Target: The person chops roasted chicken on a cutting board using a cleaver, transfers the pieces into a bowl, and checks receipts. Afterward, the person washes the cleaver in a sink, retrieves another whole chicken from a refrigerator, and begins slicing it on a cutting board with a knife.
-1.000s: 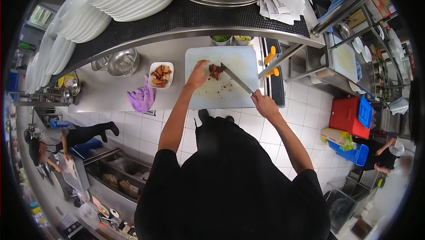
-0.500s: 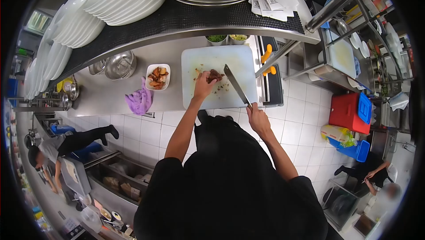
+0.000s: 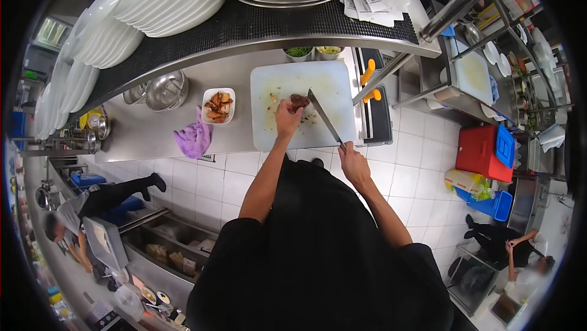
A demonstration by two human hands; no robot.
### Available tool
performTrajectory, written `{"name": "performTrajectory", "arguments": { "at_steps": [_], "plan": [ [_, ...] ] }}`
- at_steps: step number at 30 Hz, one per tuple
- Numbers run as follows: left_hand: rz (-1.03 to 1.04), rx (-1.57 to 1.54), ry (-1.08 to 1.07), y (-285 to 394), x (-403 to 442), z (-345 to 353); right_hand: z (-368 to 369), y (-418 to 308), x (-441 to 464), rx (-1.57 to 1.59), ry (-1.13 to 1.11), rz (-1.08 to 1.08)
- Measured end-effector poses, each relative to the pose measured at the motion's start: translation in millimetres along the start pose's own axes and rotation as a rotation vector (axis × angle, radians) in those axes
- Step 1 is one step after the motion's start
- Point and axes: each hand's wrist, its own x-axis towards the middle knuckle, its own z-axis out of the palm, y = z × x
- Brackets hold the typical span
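Note:
On the white cutting board (image 3: 272,80), my left hand (image 3: 287,118) grips a dark brown piece of cooked meat (image 3: 299,102) between its fingers. My right hand (image 3: 354,163) is closed round the handle of a long kitchen knife (image 3: 327,122). The blade slants up and left across the board, its far end right beside the meat; whether it touches the meat I cannot tell. Small dark crumbs and bits lie scattered on the board around my left hand. Left of the board stands a white square bowl (image 3: 218,91) with browned chunks of food.
A purple cloth (image 3: 193,138) lies at the counter's front edge, near metal bowls (image 3: 166,90). Overhead, a shelf (image 3: 263,30) carries stacked white plates (image 3: 174,1) and sliced onion. Orange handles (image 3: 368,72) stick out right of the board. One person works at the left, another at the right.
My left hand has shifted slightly right and turned with the meat, nearer the blade. The knife now shows its blade more edge-on. The person at the left has moved an arm.

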Motion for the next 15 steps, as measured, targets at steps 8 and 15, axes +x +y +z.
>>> {"name": "performTrajectory", "arguments": {
  "at_steps": [8, 15],
  "plan": [
    [0.051, -0.138, 0.150, -3.1, -12.2, -17.6, -18.0, -10.6, -14.2, 0.055, 0.012, -0.090],
    [0.069, -0.061, 0.229, -1.6, -17.2, -52.8, -27.3, -29.0, -9.8, 0.168, 0.112, -0.101]
  ]
}}
